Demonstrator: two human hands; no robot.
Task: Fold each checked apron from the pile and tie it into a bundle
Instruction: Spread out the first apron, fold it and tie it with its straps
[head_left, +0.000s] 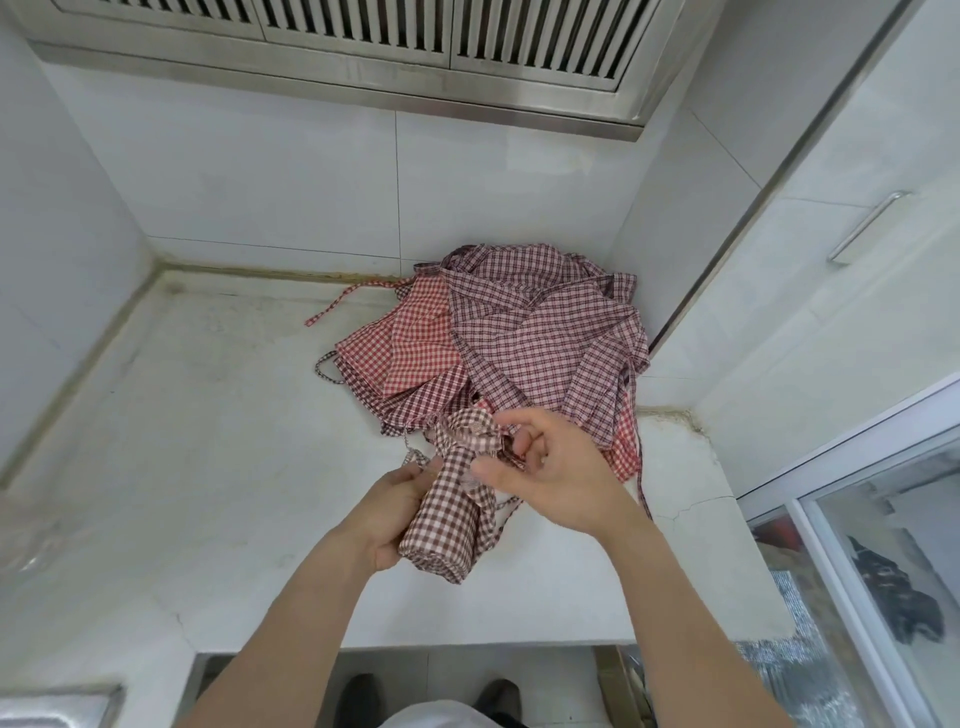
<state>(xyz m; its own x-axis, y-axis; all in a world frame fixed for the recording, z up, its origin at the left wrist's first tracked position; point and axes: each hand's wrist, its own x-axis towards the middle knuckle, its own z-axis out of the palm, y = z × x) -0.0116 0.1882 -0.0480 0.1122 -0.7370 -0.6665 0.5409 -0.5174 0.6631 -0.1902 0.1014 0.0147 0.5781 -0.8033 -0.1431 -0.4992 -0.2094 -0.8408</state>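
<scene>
- Checked apron roll (448, 512), brown/white, held just above counter (218, 467): left hand (397, 514) curls its grip round it so it stays rolled.
- Right hand (540, 467) pinches strap (485, 434) at top end, prob. for tying.
- Pile (524, 338) waits behind, near wall.

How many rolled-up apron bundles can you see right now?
1. The rolled apron is held over the counter by the left hand, while the right hand works its strap. The pile behind is loose aprons and could hide others.
</scene>
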